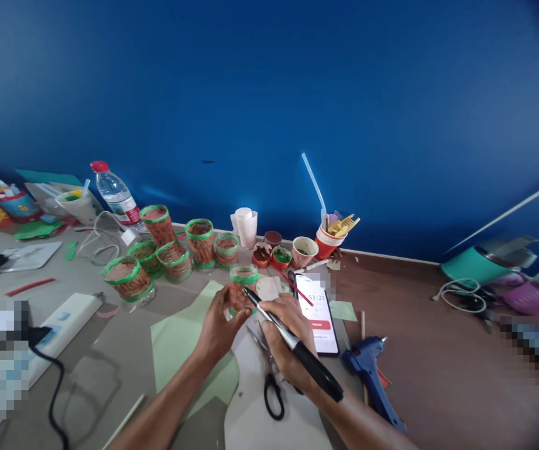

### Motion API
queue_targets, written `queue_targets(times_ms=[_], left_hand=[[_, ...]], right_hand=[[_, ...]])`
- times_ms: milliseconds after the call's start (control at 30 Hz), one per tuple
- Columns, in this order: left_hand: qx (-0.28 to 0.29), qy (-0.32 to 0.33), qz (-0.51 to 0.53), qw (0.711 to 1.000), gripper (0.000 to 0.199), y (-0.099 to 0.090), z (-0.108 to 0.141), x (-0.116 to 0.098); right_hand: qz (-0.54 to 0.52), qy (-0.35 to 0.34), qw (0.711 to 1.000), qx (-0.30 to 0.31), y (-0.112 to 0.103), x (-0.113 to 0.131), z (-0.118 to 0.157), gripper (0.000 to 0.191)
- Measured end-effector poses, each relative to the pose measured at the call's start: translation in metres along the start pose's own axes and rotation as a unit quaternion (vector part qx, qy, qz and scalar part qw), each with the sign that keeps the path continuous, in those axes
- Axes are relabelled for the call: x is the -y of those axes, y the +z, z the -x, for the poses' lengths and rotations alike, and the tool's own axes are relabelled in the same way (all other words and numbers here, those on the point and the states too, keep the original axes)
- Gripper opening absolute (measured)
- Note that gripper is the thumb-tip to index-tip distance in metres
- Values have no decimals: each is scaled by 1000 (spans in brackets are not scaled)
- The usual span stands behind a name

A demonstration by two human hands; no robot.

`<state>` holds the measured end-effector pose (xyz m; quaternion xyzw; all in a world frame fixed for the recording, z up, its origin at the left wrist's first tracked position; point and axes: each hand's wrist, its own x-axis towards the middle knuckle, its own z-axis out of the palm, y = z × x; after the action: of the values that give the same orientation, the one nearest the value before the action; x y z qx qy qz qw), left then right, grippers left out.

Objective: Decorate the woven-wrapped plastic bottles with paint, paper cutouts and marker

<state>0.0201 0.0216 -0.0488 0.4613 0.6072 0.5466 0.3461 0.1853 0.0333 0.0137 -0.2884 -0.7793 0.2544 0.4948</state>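
Observation:
My left hand [221, 325] is closed round a small clear cup [240, 295] with brown-painted sides and a green rim, held upright. Between the fingers of my right hand [292, 331] is a black and silver marker pen [297, 347], its tip at the cup's side; I cannot tell whether it touches. Under my hands lie scissors [273, 395] with black handles, on a white sheet [250, 422]. A pale green paper sheet [180, 340] spreads beneath my left forearm. Several similar painted cups stand behind, among them a taller one [200, 245].
A phone [328, 331] showing a timer and a blue glue gun [370, 375] lie to the right. Behind stand small paint pots [281, 256] and a red cup [328, 242] of wooden utensils. At left are a water bottle [117, 197] and a white power strip [65, 340].

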Motion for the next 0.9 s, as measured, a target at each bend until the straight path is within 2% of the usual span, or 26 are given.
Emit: queue_targets(times_ms=[233, 467, 667, 900], left_hand=[[-19, -21, -21, 999, 64, -1, 0, 0], [-7, 4, -6, 1000, 63, 1, 1, -3], [-19, -14, -12, 1000, 63, -1, 0, 0], [-12, 7, -32, 999, 60, -1, 0, -2]], right_hand=[[18, 20, 999, -20, -1, -5, 1, 22], [10, -12, 1000, 2, 0, -2, 0, 24], [18, 8, 1000, -21, 0, -4, 1, 22], [5, -26, 1000, 4, 1, -3, 1, 24]])
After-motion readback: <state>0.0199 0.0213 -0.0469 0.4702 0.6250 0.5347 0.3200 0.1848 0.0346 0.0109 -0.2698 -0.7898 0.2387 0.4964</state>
